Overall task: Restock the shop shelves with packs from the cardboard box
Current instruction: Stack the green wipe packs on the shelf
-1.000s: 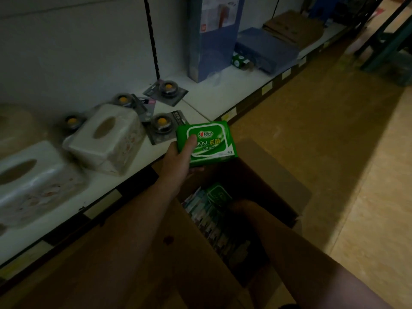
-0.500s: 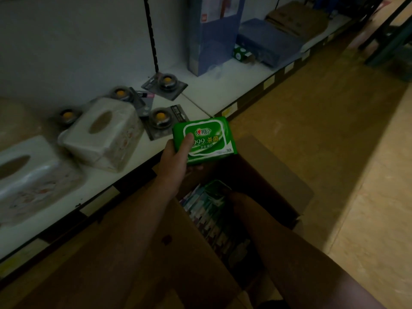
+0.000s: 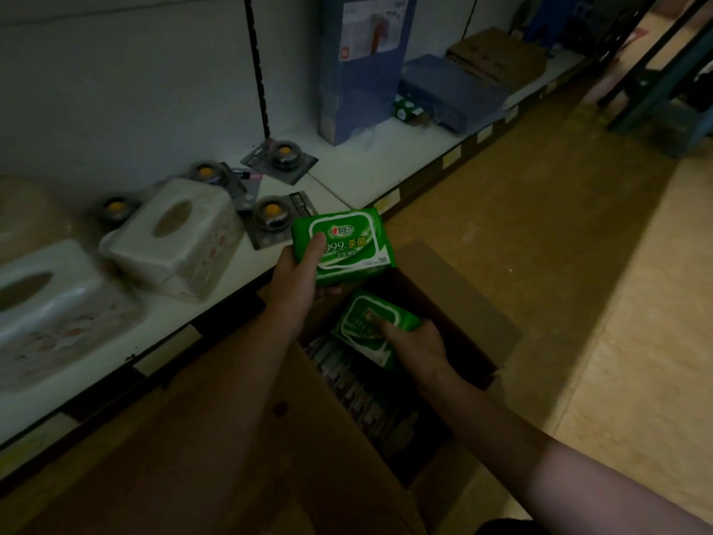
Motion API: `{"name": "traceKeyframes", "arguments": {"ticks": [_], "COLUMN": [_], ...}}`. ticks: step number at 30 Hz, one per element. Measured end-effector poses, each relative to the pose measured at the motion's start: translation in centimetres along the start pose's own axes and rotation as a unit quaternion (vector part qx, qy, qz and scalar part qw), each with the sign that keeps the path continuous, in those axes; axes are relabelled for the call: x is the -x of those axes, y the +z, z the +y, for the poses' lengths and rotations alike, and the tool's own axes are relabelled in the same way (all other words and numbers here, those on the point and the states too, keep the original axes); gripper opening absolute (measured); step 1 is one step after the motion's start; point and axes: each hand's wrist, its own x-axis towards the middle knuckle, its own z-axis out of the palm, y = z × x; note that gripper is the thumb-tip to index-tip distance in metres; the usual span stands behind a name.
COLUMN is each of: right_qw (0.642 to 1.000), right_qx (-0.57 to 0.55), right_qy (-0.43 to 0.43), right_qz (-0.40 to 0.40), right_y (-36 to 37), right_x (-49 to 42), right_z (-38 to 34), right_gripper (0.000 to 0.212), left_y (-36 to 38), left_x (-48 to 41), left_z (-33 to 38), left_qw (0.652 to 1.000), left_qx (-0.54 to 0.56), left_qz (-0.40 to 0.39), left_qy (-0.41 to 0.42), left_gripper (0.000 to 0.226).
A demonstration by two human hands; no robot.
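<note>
Nearest, at 6 o'clock in view: the cardboard box [image 3: 470,303] on the floor [image 3: 559,233], open, w/ a big flap spread toward 7 o'clock. Packs stand on edge in rows inside, too dark to read. R arm enters from 5 o'clock. The right hand [image 3: 414,347] is over the box mouth, fingers curled round the second green pack [image 3: 366,322], thumb on its face. That pack is tilted; can't tell if its lower end touches the rows. L arm enters from 7 o'clock. The left hand [image 3: 297,279], at 11 o'clock of the right one, grasps the first green pack [image 3: 347,245] by its left end, thumb on the printed front, fingers under. It's face-up, w/ "999" and "30" on a white label, held over the box's far side at the shelf edge. The 2 packs are near each other, not touching. The white shelf [image 3: 347,179] runs from 8 to 1 o'clock, tags along its front. At 9 o'clock of the first pack sits a pale tissue-box cover [image 3: 173,241] w/ an oval slot, w/ another cover [image 3: 50,303] toward 8 o'clock. Blister cards w/ round dark items, yellow centres, lie around; the nearest card [image 3: 272,216] is just at 10 o'clock of the first pack. Further off, 12–1 o'clock: a tall blue carton [image 3: 362,71] upright, a small green box [image 3: 403,108] beside it, a flat blue box [image 3: 451,90], then a brown carton [image 3: 497,56].
</note>
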Motion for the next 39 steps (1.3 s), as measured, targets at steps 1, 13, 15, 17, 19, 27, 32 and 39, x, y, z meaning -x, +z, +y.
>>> {"name": "traceKeyframes", "arguments": {"ticks": [1,13,15,17,19,27,32,39], "right_qw": [1.000,0.966,0.966,0.968,0.969,0.976,0.982,0.972], "right_qx": [-0.001,-0.082,-0.074,-0.059,-0.046,-0.047,-0.017,-0.009], "right_qy": [-0.017,-0.123,-0.139,-0.150,-0.154,-0.140,-0.142,-0.204], "right_qz": [-0.013,-0.214,-0.207,-0.194,-0.187,-0.162,-0.124,-0.119], "right_y": [-0.4,-3.2,-2.8,-2.3,-1.7,-0.6,-0.1,0.3], "right_x": [0.3,1.8,1.8,1.6,1.4,1.0,0.4,0.1], "right_z": [-0.1,-2.6,-2.9,-3.2,-3.4,-3.7,-4.8,-5.3], "right_gripper": [0.058,0.064,0.063,0.062,0.064,0.051,0.048,0.029], "left_y": [0.0,0.5,0.4,0.5,0.9,2.0,2.1,2.4], "left_x": [0.0,1.4,1.5,1.8,2.2,2.9,3.1,3.9], "left_z": [0.1,1.3,1.4,1.5,1.3,0.8,0.8,1.3], "left_qw": [1.000,1.000,1.000,0.999,0.999,1.000,0.999,0.999], "left_qx": [0.012,0.008,0.002,0.002,0.010,0.010,-0.026,-0.034], "left_qz": [0.007,-0.013,-0.026,-0.035,-0.034,0.018,0.022,0.036], "left_qy": [-0.007,-0.009,-0.006,-0.010,-0.006,0.007,-0.002,0.016], "left_gripper": [0.047,0.027,0.029,0.037,0.043,0.035,0.039,0.028]}}
